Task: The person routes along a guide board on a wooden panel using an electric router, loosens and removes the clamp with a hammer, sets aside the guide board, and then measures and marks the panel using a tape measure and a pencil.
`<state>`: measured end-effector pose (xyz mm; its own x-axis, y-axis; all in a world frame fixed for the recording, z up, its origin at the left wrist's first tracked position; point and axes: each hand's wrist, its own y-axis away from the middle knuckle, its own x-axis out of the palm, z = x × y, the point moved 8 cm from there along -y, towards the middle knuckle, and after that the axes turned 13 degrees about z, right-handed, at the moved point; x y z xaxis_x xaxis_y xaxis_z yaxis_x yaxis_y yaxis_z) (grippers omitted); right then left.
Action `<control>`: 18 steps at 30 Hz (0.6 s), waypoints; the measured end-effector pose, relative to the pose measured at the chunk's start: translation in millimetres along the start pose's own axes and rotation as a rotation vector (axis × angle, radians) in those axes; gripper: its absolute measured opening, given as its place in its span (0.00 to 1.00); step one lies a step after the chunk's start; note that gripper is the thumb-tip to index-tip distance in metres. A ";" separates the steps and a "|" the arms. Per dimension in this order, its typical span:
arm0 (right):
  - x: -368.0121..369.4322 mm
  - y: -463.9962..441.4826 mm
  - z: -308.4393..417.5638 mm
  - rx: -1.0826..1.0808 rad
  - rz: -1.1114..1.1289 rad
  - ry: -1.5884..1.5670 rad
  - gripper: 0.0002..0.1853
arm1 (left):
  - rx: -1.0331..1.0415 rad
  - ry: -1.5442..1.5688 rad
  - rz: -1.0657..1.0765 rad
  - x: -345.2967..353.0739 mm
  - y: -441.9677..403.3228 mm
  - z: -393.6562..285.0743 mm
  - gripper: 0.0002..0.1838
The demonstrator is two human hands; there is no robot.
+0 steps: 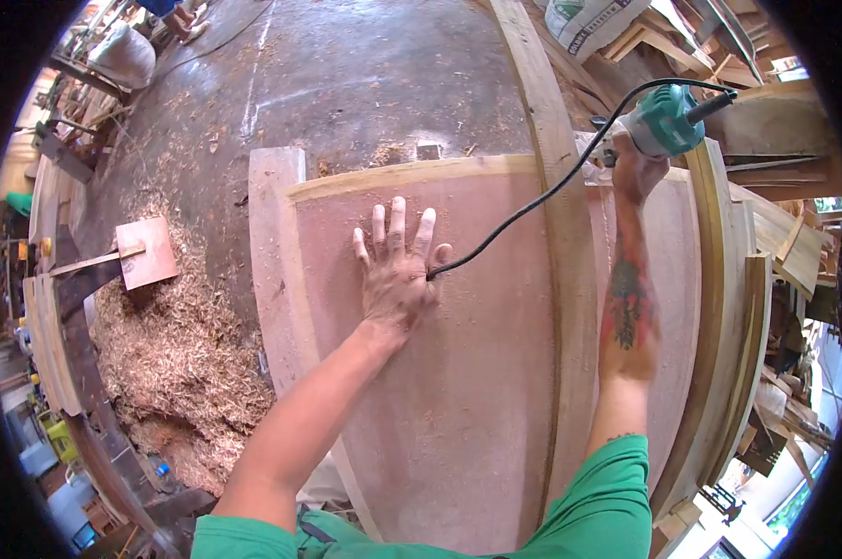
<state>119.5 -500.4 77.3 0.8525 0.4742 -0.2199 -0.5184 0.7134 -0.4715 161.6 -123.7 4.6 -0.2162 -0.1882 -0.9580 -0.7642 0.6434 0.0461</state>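
My left hand (398, 270) lies with fingers spread over a wide wooden panel (439, 391) framed with paler strips. A black power cord (523, 209) runs to the thumb side of this hand, and its further course is hidden there. At the upper right, my right hand (637, 168) is wrapped round a teal, grey-bodied trim router (668, 121). The router is tilted, with its cord end pointing right. Its base and bit are hard to make out. A long wooden board (570, 279) lies lengthwise across the panel, between my two hands.
Wood shavings (188, 363) are heaped on the floor at left, beside a small square board (147, 252) on a stick. Long planks (719, 326) stand along the right side. A white sack (588, 23) lies at the top right. Another person's legs (180, 20) show at top left.
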 end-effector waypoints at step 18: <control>-2.5 6.3 4.5 -0.012 0.039 -0.093 0.17 | 0.001 0.032 0.017 -2.8 -0.2 -0.9 0.29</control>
<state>113.8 -494.8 78.7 0.8215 0.5478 -0.1579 -0.5497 0.6875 -0.4746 161.9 -123.9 7.5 -0.2484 -0.2015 -0.9475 -0.7598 0.6472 0.0616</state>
